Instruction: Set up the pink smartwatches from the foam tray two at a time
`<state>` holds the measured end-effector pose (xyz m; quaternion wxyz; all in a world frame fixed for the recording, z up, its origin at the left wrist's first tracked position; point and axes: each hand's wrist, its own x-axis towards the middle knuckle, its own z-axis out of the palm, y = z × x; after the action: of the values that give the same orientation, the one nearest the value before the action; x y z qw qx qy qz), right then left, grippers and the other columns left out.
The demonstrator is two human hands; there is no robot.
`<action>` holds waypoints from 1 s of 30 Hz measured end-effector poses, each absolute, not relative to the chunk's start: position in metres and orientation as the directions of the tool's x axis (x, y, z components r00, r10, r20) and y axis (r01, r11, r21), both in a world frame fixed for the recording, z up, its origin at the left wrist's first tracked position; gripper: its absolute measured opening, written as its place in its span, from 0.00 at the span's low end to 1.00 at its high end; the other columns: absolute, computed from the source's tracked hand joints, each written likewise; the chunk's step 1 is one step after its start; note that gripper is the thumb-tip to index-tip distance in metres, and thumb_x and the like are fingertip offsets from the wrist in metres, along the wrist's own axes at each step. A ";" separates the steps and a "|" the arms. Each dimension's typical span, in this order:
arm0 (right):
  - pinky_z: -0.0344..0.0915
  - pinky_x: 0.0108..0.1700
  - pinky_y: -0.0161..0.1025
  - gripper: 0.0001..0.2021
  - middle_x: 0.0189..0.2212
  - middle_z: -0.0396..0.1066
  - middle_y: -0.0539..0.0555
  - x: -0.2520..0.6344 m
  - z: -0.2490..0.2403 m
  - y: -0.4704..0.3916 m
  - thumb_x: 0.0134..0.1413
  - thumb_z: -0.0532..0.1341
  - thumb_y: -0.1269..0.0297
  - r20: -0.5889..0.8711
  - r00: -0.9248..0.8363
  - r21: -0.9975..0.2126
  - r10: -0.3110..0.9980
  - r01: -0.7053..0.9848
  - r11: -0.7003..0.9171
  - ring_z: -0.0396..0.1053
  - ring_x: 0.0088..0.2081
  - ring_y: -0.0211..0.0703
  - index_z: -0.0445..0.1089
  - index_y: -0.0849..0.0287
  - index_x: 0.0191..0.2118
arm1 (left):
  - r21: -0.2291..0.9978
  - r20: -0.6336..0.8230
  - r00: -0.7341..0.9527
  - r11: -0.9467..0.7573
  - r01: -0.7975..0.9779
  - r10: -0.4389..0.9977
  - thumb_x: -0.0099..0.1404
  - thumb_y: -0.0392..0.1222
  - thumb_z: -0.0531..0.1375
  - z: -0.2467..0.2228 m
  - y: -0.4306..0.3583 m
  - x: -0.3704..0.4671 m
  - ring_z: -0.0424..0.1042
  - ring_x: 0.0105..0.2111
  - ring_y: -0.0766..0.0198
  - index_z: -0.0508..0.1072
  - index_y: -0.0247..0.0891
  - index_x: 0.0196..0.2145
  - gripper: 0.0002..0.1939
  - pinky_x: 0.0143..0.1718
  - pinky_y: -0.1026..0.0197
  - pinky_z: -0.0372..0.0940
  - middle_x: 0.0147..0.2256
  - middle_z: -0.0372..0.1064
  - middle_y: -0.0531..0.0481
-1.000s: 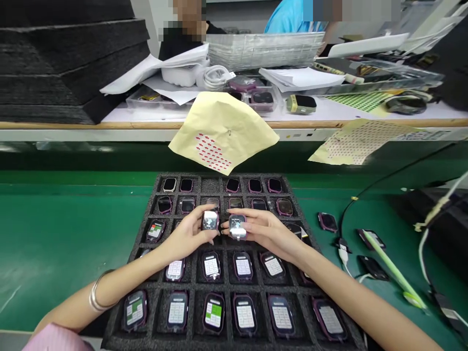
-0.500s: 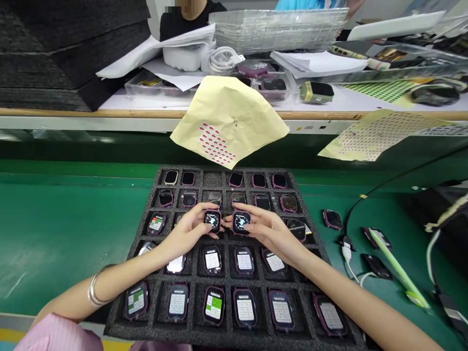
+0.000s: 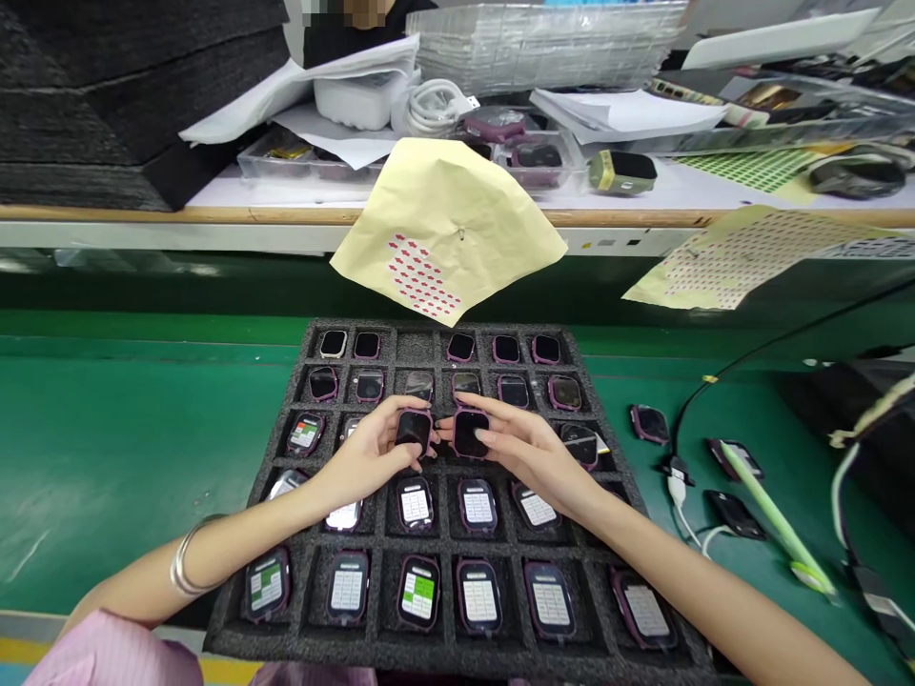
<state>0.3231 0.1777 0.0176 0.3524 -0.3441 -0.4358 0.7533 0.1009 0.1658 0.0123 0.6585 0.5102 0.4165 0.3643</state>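
Observation:
My left hand (image 3: pixel 382 440) grips a purple-framed smartwatch body (image 3: pixel 414 429) by its edges, thumb at the lower part of its dark screen. A second purple smartwatch body (image 3: pixel 470 433) is held in my right hand (image 3: pixel 516 436), its screen also dark and my thumb on its right side. Both watches are side by side above the middle of a black foam tray (image 3: pixel 400 644). Rows of strapless watches lie in the tray's compartments. Those in the lower rows show lit white grids, and one watch (image 3: pixel 418 593) has bright green cells. Upper-row screens are dark.
Loose watches (image 3: pixel 649 423), a light green pen-like tool (image 3: pixel 776 514) and white cables (image 3: pixel 678 492) lie right of the tray. Beyond it, yellow sticker sheets (image 3: pixel 493 214) hang from a shelf edge. Stacked black foam (image 3: pixel 78 105) stands at the back left. A person sits behind the shelf.
Both held watches' screens have gone from a lit clock face to dark. My hands have hardly moved, and the camera view has shifted slightly.

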 end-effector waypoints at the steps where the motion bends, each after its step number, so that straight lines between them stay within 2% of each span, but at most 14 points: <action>1: 0.59 0.59 0.52 0.24 0.49 0.73 0.58 0.322 0.018 0.177 0.55 0.65 0.64 -0.214 -0.528 -0.885 0.822 -0.251 -0.391 0.70 0.52 0.51 0.65 0.55 0.57 | 0.983 -0.158 0.376 0.180 -0.024 0.913 0.57 0.33 0.60 0.011 0.166 0.101 0.70 0.38 0.61 0.63 0.39 0.48 0.21 0.39 0.58 0.68 0.38 0.68 0.49; 4: 0.57 0.60 0.52 0.24 0.51 0.72 0.58 0.319 0.019 0.176 0.55 0.66 0.62 -0.216 -0.560 -0.866 0.800 -0.270 -0.422 0.68 0.54 0.49 0.65 0.53 0.57 | 0.994 -0.095 0.347 0.073 0.076 0.933 0.56 0.34 0.63 0.008 0.165 0.100 0.68 0.42 0.60 0.64 0.39 0.46 0.20 0.44 0.58 0.64 0.40 0.66 0.49; 8: 0.60 0.57 0.50 0.24 0.48 0.74 0.58 0.320 0.020 0.177 0.55 0.66 0.64 -0.235 -0.572 -0.884 0.786 -0.210 -0.417 0.70 0.52 0.49 0.65 0.54 0.58 | 0.989 -0.062 0.344 0.010 0.151 0.937 0.59 0.34 0.60 0.007 0.164 0.100 0.66 0.41 0.61 0.66 0.39 0.45 0.16 0.44 0.59 0.63 0.41 0.66 0.49; 12: 0.69 0.45 0.42 0.21 0.42 0.76 0.57 0.323 0.019 0.179 0.47 0.71 0.68 -0.205 -0.577 -0.919 0.791 -0.164 -0.358 0.74 0.44 0.47 0.73 0.56 0.49 | 0.982 -0.050 0.337 -0.014 0.186 0.940 0.57 0.31 0.59 0.009 0.163 0.100 0.66 0.41 0.60 0.67 0.39 0.44 0.15 0.44 0.59 0.62 0.40 0.67 0.50; 16: 0.70 0.36 0.35 0.17 0.38 0.77 0.55 0.325 0.017 0.180 0.45 0.71 0.70 -0.183 -0.589 -0.922 0.787 -0.175 -0.345 0.73 0.39 0.42 0.76 0.56 0.44 | 0.977 -0.083 0.388 -0.002 0.213 0.918 0.57 0.30 0.57 0.012 0.162 0.099 0.68 0.38 0.60 0.67 0.38 0.44 0.15 0.43 0.58 0.62 0.37 0.67 0.51; 20: 0.70 0.37 0.36 0.19 0.38 0.77 0.55 0.325 0.018 0.180 0.45 0.71 0.69 -0.211 -0.595 -0.914 0.776 -0.162 -0.372 0.74 0.38 0.43 0.75 0.56 0.46 | 0.974 -0.042 0.365 -0.044 0.223 0.930 0.59 0.33 0.58 0.010 0.161 0.099 0.67 0.43 0.59 0.66 0.39 0.46 0.16 0.47 0.58 0.61 0.42 0.68 0.49; 23: 0.68 0.44 0.40 0.20 0.40 0.77 0.56 0.324 0.021 0.180 0.47 0.70 0.66 -0.229 -0.592 -0.912 0.773 -0.147 -0.382 0.74 0.42 0.45 0.74 0.57 0.49 | 0.975 -0.019 0.345 -0.060 0.216 0.938 0.59 0.34 0.59 0.007 0.162 0.099 0.66 0.48 0.56 0.66 0.40 0.48 0.18 0.50 0.56 0.60 0.46 0.67 0.47; 25: 0.66 0.48 0.42 0.21 0.42 0.76 0.57 0.323 0.022 0.180 0.48 0.70 0.65 -0.232 -0.599 -0.907 0.766 -0.151 -0.392 0.73 0.45 0.46 0.73 0.57 0.50 | 0.974 -0.015 0.344 -0.064 0.216 0.939 0.60 0.35 0.59 0.007 0.162 0.099 0.66 0.48 0.56 0.66 0.40 0.48 0.18 0.50 0.56 0.61 0.46 0.67 0.47; 30: 0.69 0.39 0.38 0.20 0.39 0.77 0.57 0.324 0.020 0.180 0.43 0.72 0.69 -0.243 -0.588 -0.900 0.772 -0.160 -0.405 0.73 0.41 0.45 0.75 0.58 0.46 | 0.964 -0.011 0.378 -0.091 0.251 0.926 0.59 0.31 0.57 0.012 0.162 0.099 0.67 0.46 0.58 0.66 0.39 0.46 0.17 0.50 0.57 0.61 0.43 0.69 0.48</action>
<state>0.3238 0.1800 0.0196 0.3037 -0.3375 -0.4530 0.7673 0.0994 0.1616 0.0121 0.5049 0.6589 0.4466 0.3338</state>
